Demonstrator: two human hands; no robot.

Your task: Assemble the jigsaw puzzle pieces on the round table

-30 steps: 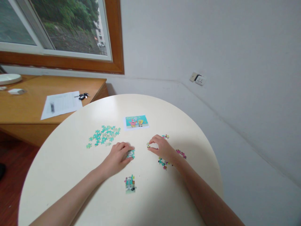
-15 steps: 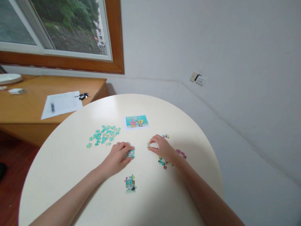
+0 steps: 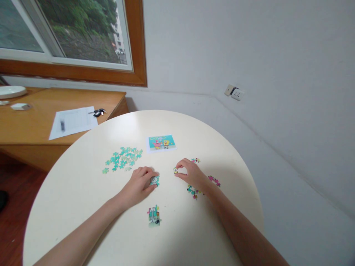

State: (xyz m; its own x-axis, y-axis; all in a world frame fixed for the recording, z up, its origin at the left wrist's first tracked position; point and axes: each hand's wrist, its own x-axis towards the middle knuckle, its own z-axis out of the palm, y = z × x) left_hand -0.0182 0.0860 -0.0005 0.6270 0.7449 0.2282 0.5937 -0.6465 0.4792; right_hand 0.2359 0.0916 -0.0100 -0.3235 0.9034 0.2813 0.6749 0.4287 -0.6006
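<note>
Thumb and fingers of my left hand (image 3: 142, 183) close around a small joined puzzle section (image 3: 154, 180), teal with a pale drawn face, lying on the table. Between the thumb and forefinger of my right hand (image 3: 191, 173) is a small yellow puzzle piece (image 3: 175, 170). A second joined section (image 3: 154, 216), teal and grey, lies nearer to me. Loose dark and teal pieces (image 3: 192, 191) sit under my right wrist, partly hidden by it. Pink pieces (image 3: 214, 180) lie to its right, and a few more pieces (image 3: 195, 160) just beyond the hand.
A picture card (image 3: 162, 142) with cartoon figures lies at the far middle of the round white table (image 3: 91, 207). Several teal pieces (image 3: 123, 159) spread at the left. Beyond, a wooden desk (image 3: 33, 125) holds a paper sheet (image 3: 73, 122) and keys (image 3: 98, 112).
Both hands keep their places and their grips. The whole view has shifted very slightly; nothing on the table has visibly moved.
</note>
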